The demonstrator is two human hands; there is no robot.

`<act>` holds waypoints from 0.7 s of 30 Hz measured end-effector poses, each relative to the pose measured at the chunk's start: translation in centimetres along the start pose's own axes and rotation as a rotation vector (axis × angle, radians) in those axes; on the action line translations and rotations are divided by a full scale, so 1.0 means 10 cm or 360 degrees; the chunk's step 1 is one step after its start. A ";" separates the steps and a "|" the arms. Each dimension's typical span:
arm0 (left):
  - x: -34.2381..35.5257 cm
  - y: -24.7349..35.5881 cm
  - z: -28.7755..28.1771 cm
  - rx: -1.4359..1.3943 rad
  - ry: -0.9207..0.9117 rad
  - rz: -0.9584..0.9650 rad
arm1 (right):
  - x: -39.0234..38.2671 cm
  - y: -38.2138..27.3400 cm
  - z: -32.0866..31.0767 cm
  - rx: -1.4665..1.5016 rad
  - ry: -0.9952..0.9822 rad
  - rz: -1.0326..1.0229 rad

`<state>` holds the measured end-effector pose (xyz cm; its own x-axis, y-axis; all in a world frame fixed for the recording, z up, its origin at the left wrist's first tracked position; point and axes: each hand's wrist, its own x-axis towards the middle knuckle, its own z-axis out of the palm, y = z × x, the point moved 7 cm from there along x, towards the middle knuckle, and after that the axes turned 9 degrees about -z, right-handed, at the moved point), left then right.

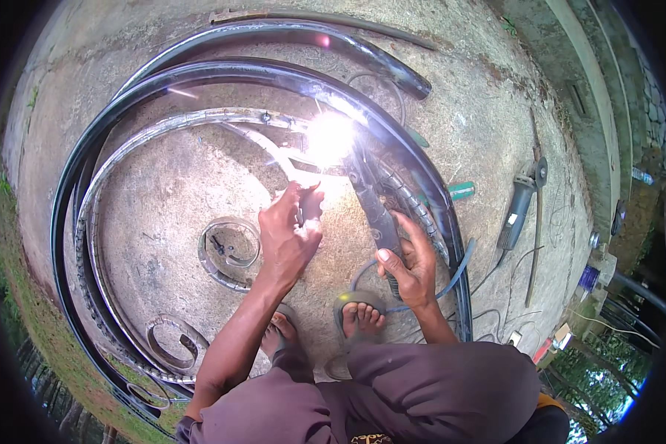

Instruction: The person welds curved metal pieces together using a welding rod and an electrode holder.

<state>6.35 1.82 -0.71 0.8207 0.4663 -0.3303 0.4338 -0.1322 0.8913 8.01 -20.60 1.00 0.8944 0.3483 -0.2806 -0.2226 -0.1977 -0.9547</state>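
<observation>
The right grip point(413, 270) is clasping a black handle point(381, 223), whose far end is meeting a white glare point(331, 138) inside the curved black tube point(266, 69). The left grip point(288, 231) is showing bent fingers near a pale metal strip point(259, 140); whether it is grasping anything, I cannot tell. A grinder point(520, 209) is lying rightward on the concrete floor point(177, 196).

From the person's head, the left of two side-by-side fisheye cameras looks steeply down at a concrete floor point(173, 196), upright and unmirrored. The trousered knees point(451, 381) fill the lower edge, close to the lens; the left hand point(287, 231) and right hand point(413, 268) lie farther off, near the middle. The wide view curves toward its margins, taking in grass point(33, 274) at left and trees point(596, 381) at lower right.
</observation>
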 end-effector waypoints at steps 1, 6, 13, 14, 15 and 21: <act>-0.02 0.04 -0.01 0.0039 -0.0014 0.0135 | 0.00 0.01 -0.01 0.0010 0.0008 0.0016; -0.02 0.11 -0.02 -0.0011 0.0079 0.0166 | -0.01 0.04 0.00 0.0029 0.0003 0.0043; 0.01 0.10 -0.04 0.0099 0.0231 0.0271 | 0.00 0.04 0.02 -0.0004 -0.0028 0.0075; 0.00 0.10 -0.06 0.0100 0.0229 0.0271 | -0.01 0.05 0.03 0.0011 -0.0006 0.0074; 0.00 0.06 -0.04 0.0093 0.0151 0.0190 | -0.02 0.05 0.02 0.0009 -0.0001 0.0079; -0.10 0.16 -0.02 0.0150 0.0177 0.0300 | -0.08 0.00 -0.10 0.0025 0.0036 -0.0041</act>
<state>6.15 1.34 1.13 0.8467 0.5184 -0.1199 0.3140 -0.3049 0.8991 7.62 -21.79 1.31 0.9084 0.3323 -0.2539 -0.2052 -0.1747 -0.9630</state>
